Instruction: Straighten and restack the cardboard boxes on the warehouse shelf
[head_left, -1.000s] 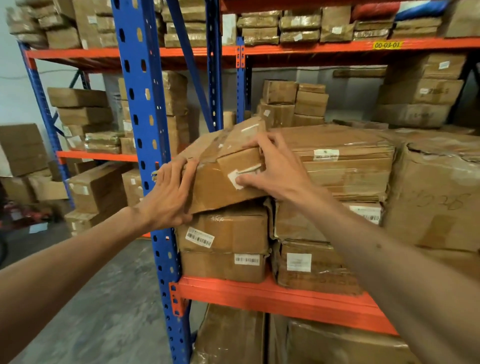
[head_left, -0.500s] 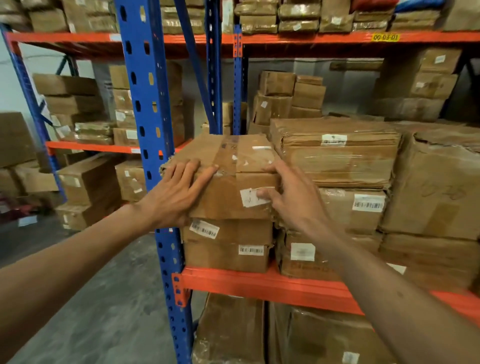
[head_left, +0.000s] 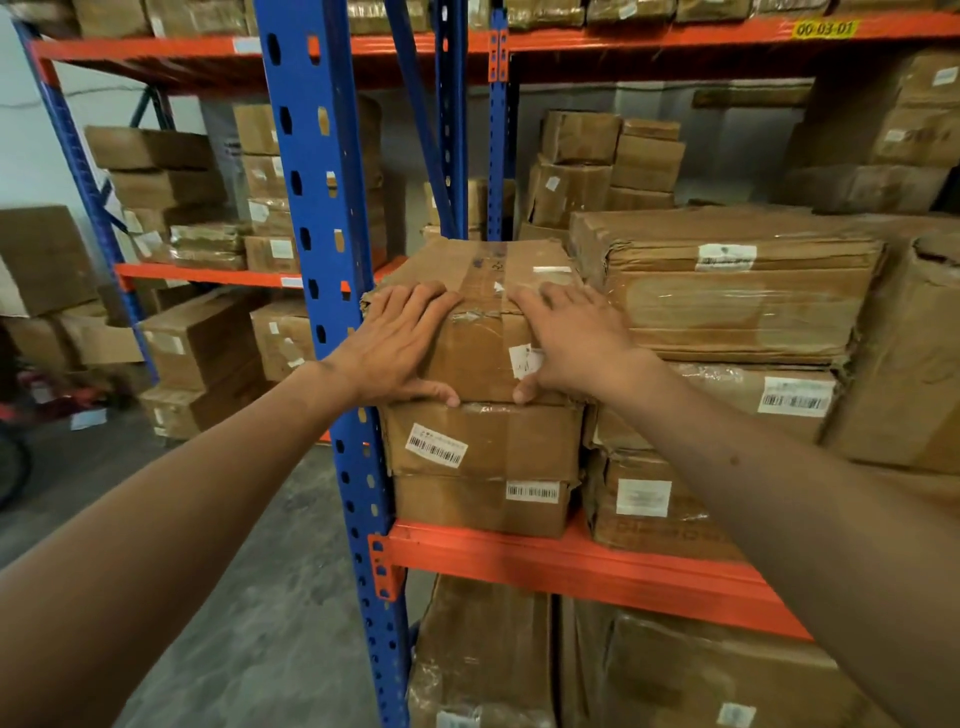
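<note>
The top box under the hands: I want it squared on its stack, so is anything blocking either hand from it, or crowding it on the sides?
Nothing visible blocks the hands: the left hand and right hand already lie flat on the top box. The blue upright stands close at its left and the wide box at its right.

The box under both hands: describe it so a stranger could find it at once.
Start at the blue upright and the orange shelf beam right of it. The stack against that post is three boxes high. The top box has clear tape along its middle and a torn white label, not a barcode.
</note>
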